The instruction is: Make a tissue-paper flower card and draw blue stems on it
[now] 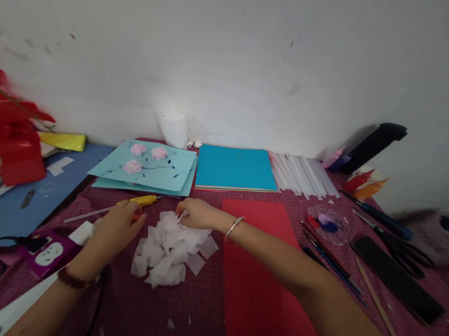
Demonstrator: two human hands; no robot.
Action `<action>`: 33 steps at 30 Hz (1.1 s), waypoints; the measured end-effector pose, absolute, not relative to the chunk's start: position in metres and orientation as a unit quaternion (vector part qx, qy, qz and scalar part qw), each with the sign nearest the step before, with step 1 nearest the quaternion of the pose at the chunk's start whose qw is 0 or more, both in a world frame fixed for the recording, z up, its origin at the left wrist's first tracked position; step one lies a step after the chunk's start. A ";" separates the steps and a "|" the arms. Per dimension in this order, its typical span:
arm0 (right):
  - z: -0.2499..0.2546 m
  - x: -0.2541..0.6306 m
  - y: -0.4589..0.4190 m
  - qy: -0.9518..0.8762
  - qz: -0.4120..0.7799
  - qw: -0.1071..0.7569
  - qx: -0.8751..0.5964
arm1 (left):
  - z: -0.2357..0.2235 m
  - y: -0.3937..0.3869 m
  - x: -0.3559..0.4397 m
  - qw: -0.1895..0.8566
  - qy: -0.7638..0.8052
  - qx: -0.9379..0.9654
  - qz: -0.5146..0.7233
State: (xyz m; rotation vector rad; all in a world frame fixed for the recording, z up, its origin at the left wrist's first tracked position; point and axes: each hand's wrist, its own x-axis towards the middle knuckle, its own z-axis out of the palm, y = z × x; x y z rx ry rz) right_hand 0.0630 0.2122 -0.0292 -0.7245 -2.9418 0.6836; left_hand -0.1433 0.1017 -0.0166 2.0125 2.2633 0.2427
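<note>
My left hand is curled over a yellow hot glue gun lying on the cloth, its nozzle to the right. A clear glue stick comes out behind it. Part of the gun is hidden under the fingers. My right hand is closed in a pinch at the top of a heap of white tissue paper squares. A bit of white paper shows at its fingertips. Beyond my hands is a light blue folded card with pink paper flowers and dark painted branches.
A red sheet lies under my right forearm. Blue sheets and several glue sticks lie by the wall. Rightward are brushes, scissors and a black case. A purple box is at left.
</note>
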 end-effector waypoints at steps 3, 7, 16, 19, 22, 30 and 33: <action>-0.020 0.065 0.191 -0.953 0.222 0.015 -0.204 | -0.018 0.118 -0.119 0.094 0.699 0.700 0.117; -0.005 0.078 0.168 -0.972 0.202 0.015 -0.118 | -0.028 0.139 -0.103 0.174 0.630 0.745 0.135; -0.002 0.141 0.187 -0.938 0.247 0.045 -0.239 | -0.023 0.088 -0.102 0.223 0.604 0.757 0.110; -0.016 0.149 0.178 -0.921 0.273 0.017 -0.277 | -0.026 0.057 -0.091 0.205 0.618 0.757 0.059; -0.027 0.141 0.166 -0.908 0.298 0.026 -0.293 | -0.031 0.043 -0.080 0.163 0.647 0.745 -0.014; -0.020 0.108 0.163 -0.904 0.313 0.044 -0.287 | -0.026 0.083 -0.067 0.126 0.668 0.732 0.055; -0.002 0.121 0.160 -0.930 0.256 0.026 -0.263 | -0.022 0.082 -0.063 0.121 0.674 0.728 0.039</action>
